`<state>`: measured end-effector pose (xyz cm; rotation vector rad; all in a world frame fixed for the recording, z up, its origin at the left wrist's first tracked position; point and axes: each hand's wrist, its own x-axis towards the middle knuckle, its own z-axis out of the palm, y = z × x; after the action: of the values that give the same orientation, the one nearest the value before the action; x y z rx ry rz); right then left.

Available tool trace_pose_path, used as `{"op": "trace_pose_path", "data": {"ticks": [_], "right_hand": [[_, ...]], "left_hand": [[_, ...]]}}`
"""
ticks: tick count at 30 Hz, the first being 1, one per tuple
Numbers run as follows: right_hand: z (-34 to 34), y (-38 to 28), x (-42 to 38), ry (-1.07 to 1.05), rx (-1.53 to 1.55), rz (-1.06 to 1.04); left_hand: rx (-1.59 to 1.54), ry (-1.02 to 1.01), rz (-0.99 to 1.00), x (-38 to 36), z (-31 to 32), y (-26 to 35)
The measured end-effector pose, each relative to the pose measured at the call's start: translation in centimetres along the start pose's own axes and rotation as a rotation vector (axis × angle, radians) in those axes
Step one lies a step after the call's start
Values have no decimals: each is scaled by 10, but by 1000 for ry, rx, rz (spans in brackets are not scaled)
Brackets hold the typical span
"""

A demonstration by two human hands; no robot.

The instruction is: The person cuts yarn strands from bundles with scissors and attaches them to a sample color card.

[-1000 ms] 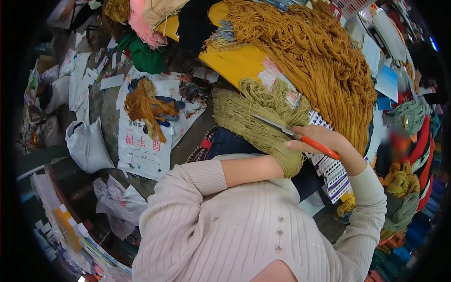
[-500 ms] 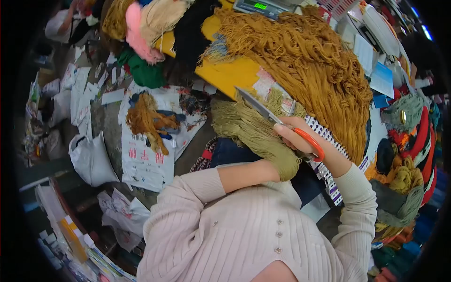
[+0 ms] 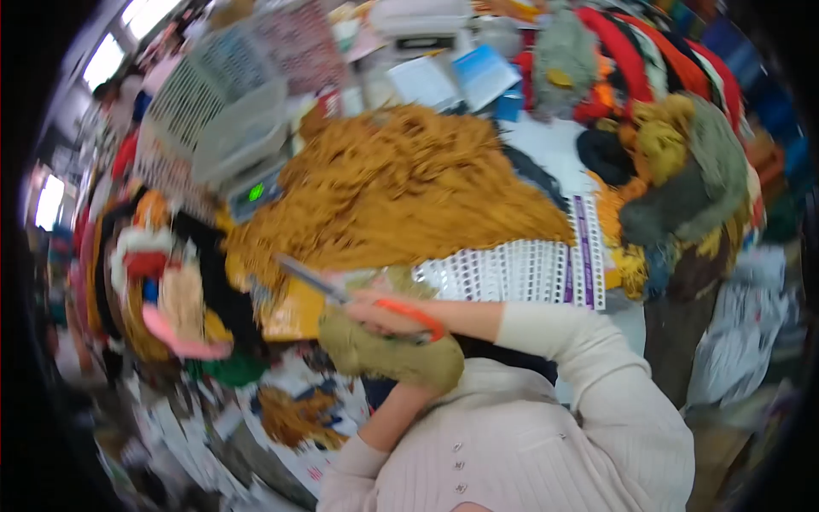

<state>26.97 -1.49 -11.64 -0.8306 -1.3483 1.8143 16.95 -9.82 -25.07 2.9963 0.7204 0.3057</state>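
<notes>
In my right hand (image 3: 380, 316) is a pair of scissors (image 3: 313, 277) with orange handles, its blades pointing up and left. The fingers are closed round the handles, just above an olive-green yarn skein (image 3: 388, 357). My left forearm runs up under this skein. Yarn drapes over my left hand and wrist, so its fingers are hidden. Beyond my hands, a large heap of golden-brown yarn (image 3: 409, 196) covers much of the yellow tabletop (image 3: 290, 317).
White perforated strips with purple bands (image 3: 589, 256) lie along the table edge. A scale with green digits (image 3: 254, 194), plastic baskets (image 3: 205, 94) and a blue booklet (image 3: 485, 75) stand behind the heap. Coloured skeins (image 3: 682, 171) hang at the right. Brown yarn scraps (image 3: 294, 416) lie on plastic below.
The view has swung to the right and up, showing more of the table's far side. The scissors remain in my right hand, which is now over the olive skein; motion blurs the picture.
</notes>
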Motion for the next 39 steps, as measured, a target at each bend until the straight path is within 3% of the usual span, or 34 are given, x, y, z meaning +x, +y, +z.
{"op": "trace_pose_path", "data": {"ticks": [2,5,7,9,10,11,12,13,14,16,18,20,22,23,25,28,29,30,31,33,35,36,37,39], "right_hand": [[6,-30,0,52,-44,-72],[6,-70,-14,113,-15,-91],[-20,-68,-20,368,-219,-264],[-73,-71,-54,447,-13,-121],[-108,-54,-66,686,-165,-86],[-134,-57,-89,894,-681,2],[-161,-57,-116,969,-888,18],[-193,-47,-136,1093,-981,213],[-207,-59,-154,1087,-852,391],[-247,-45,-181,1183,-1218,516],[-289,-24,-199,1168,-1430,525],[-308,-19,-206,1152,-1377,635],[-346,5,-216,1081,-1331,520],[-326,-14,-207,974,-1282,585],[-340,-12,-191,748,-1582,769],[-249,-77,-90,631,-1730,783],[-211,-86,-53,594,-1529,350],[-159,-99,-18,384,-1485,24],[-103,-104,17,281,-1102,-73],[4,-120,67,-42,-895,-345],[84,-108,103,-366,-277,-426],[115,-106,99,-416,-227,-35],[134,-66,108,-767,-163,-199],[146,-19,97,-1206,-104,-95]], "left_hand": [[-361,-42,35,18,-54,2],[-346,-637,-165,62,-121,8],[-385,-523,-31,38,-117,-9],[-614,-477,-178,11,-126,-25],[-754,-420,-268,-9,-132,-37],[-896,-351,-351,-29,-139,-49],[-971,-213,-313,-55,-135,-66],[-1245,-69,-553,-58,-154,-64],[-1508,91,-799,-60,-184,-57],[-1691,146,-957,-73,-231,-61],[-1721,61,-1004,-104,-262,-81],[-1652,233,-875,-117,-298,-76],[-1575,508,-717,-104,-351,-52],[-1517,514,-665,-117,-376,-49],[-1433,648,-559,-130,-417,-38],[-1367,774,-307,-124,-482,-47],[-1367,789,-208,-115,-502,-55],[-1375,788,-111,-104,-520,-63],[-1393,777,-17,-91,-538,-72],[-1406,739,116,-72,-564,-84],[-1378,745,178,-64,-581,-96],[-1264,871,182,-73,-588,-105],[-1144,997,170,-81,-595,-114],[-1351,895,102,-148,-624,-147]]}}
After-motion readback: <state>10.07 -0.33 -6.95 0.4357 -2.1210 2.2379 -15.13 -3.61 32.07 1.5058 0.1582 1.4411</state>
